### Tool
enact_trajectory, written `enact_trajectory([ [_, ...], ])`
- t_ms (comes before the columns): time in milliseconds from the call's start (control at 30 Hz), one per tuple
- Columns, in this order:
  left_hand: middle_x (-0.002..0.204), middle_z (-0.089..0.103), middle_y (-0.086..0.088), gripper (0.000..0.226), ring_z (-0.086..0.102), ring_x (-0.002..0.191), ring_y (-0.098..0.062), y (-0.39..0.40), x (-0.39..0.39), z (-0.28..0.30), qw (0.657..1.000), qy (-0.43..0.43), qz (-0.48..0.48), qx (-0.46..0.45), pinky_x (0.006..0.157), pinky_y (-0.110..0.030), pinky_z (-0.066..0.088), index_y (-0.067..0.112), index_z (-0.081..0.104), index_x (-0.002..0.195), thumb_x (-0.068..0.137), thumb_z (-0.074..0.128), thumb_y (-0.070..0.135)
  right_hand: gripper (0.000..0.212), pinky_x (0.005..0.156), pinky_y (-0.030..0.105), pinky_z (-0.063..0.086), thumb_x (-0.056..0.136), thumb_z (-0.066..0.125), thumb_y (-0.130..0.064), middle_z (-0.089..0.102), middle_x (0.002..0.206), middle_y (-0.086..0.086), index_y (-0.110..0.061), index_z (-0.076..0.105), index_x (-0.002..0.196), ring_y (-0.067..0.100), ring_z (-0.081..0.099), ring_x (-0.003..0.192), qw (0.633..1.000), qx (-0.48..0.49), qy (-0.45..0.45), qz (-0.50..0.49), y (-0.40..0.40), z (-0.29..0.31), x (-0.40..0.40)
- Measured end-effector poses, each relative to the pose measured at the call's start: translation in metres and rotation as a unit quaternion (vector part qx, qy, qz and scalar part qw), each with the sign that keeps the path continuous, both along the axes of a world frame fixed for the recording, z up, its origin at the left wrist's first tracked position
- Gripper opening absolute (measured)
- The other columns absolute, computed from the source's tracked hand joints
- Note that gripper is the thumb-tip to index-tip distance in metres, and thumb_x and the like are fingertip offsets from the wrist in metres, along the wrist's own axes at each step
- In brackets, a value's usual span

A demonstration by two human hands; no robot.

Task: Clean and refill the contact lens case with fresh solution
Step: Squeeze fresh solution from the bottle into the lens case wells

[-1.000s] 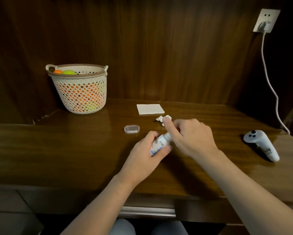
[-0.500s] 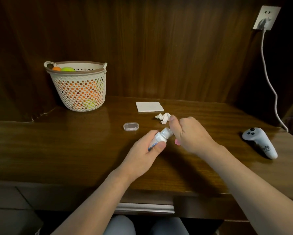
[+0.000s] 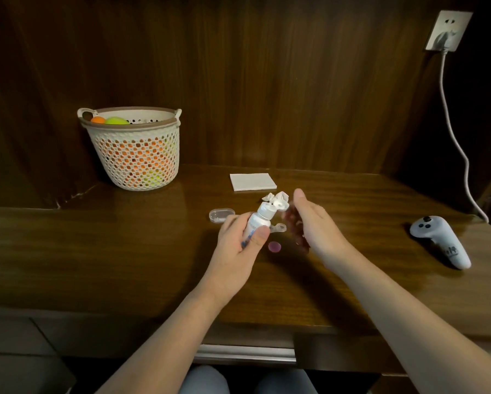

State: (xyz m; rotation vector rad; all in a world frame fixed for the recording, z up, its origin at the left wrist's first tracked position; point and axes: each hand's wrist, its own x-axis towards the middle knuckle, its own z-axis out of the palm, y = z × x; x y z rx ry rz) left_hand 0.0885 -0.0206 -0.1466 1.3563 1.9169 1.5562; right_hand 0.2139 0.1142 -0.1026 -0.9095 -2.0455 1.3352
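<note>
My left hand [image 3: 238,245] grips a small white solution bottle [image 3: 256,223], held tilted with its nozzle pointing up and to the right. My right hand [image 3: 316,227] hovers just right of the bottle with fingers stretched out and blurred, not touching it. Between the hands, a clear lens case part [image 3: 279,228] lies on the desk beside the bottle. A small pink round cap [image 3: 274,247] lies just in front of it. A clear oval lid [image 3: 221,215] rests left of the bottle. Crumpled white tissue [image 3: 277,198] sits behind the nozzle.
A flat white pad [image 3: 253,182] lies near the wooden back wall. A perforated basket [image 3: 133,150] with coloured balls stands at the back left. A white controller [image 3: 440,241] lies at the right, below a cable [image 3: 451,132] hanging from a wall socket. The desk edge [image 3: 238,322] is close to me.
My right hand has let go of the bottle's top and moved right, opening its fingers. The pink cap and clear case part now show on the desk. My left hand tilted the bottle more upright.
</note>
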Motion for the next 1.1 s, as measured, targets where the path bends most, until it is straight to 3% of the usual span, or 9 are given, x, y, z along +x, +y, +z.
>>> enact_trajectory([
  [100,0.142,0.052,0.015,0.063,0.053,0.129,-0.003,0.004,0.001,0.002,1.0,-0.012,0.014,0.007,0.1,-0.011,0.049,0.034,0.048,0.151,0.095,0.052,0.063,0.054,0.059,0.02,0.057,0.083,0.05,-0.092,0.076,0.088,-0.022,-0.047,0.076,0.098,0.001,0.07,0.072,0.996,-0.017,0.061,0.063,0.0,-0.006,0.007],
  [267,0.154,0.036,0.027,0.069,0.053,0.119,0.016,0.02,0.012,0.007,0.998,-0.059,-0.005,0.01,0.081,-0.001,0.048,0.047,0.032,0.158,0.101,0.068,0.033,0.033,0.07,0.017,0.059,0.088,0.078,-0.063,0.079,0.114,-0.013,-0.046,0.076,0.116,0.011,0.078,0.096,0.991,0.0,0.095,0.098,-0.01,-0.013,0.011],
  [400,0.155,0.04,0.021,0.086,0.051,0.135,-0.008,0.034,0.02,0.009,1.0,-0.005,0.01,-0.009,0.104,-0.023,0.054,0.053,0.024,0.156,0.095,0.078,0.023,0.021,0.072,0.008,0.056,0.091,0.069,-0.065,0.078,0.111,-0.024,-0.055,0.075,0.108,-0.003,0.073,0.106,0.991,0.022,0.132,0.029,-0.008,-0.014,0.013],
  [467,0.139,0.046,0.021,0.09,0.052,0.127,-0.008,0.037,0.018,0.007,0.996,0.069,0.05,-0.035,0.101,-0.018,0.051,0.048,0.024,0.155,0.09,0.083,0.026,0.021,0.07,0.011,0.059,0.093,0.061,-0.071,0.075,0.106,-0.032,-0.056,0.07,0.105,-0.009,0.071,0.104,0.99,0.025,0.131,-0.033,-0.001,-0.018,0.013],
  [600,0.129,0.055,0.019,0.087,0.052,0.127,-0.007,0.042,0.015,0.003,0.976,0.153,0.103,-0.113,0.113,-0.033,0.038,0.038,0.03,0.154,0.085,0.084,0.041,0.039,0.061,0.009,0.052,0.091,0.042,-0.082,0.067,0.104,-0.025,-0.049,0.053,0.106,-0.009,0.068,0.096,0.987,0.002,0.082,-0.141,0.011,-0.032,0.012],
  [733,0.116,0.063,0.022,0.069,0.054,0.121,-0.005,0.048,0.015,0.001,0.962,0.198,0.118,-0.146,0.114,-0.04,0.037,0.039,0.039,0.143,0.088,0.08,0.046,0.034,0.05,0.002,0.043,0.102,0.037,-0.075,0.055,0.101,-0.031,-0.045,0.044,0.115,-0.006,0.064,0.088,0.989,0.012,0.03,-0.144,0.018,-0.045,0.008],
  [867,0.096,0.065,0.02,0.061,0.058,0.11,-0.005,0.049,0.005,-0.002,0.958,0.205,0.135,-0.148,0.108,-0.035,0.036,0.039,0.042,0.142,0.093,0.077,0.038,0.032,0.058,0.009,0.042,0.104,0.042,-0.069,0.054,0.101,-0.031,-0.04,0.043,0.119,-0.006,0.059,0.088,0.986,0.031,0.02,-0.161,0.028,-0.048,0.005],
  [967,0.108,0.067,0.018,0.056,0.058,0.118,-0.009,0.047,-0.005,-0.002,0.95,0.216,0.165,-0.156,0.108,-0.035,0.038,0.037,0.045,0.142,0.095,0.075,0.033,0.032,0.066,0.013,0.043,0.105,0.047,-0.064,0.062,0.104,-0.023,-0.036,0.046,0.12,-0.003,0.061,0.092,0.984,0.04,0.028,-0.174,0.038,-0.046,0.008],
  [1100,0.139,0.053,0.008,0.047,0.046,0.131,-0.013,0.055,-0.008,-0.002,0.921,0.31,0.191,-0.139,0.11,-0.032,0.039,0.036,0.051,0.139,0.096,0.068,0.044,0.044,0.068,0.013,0.042,0.098,0.049,-0.071,0.053,0.107,-0.03,-0.04,0.043,0.129,-0.004,0.058,0.093,0.986,0.055,0.033,-0.156,0.042,-0.042,0.014],
])
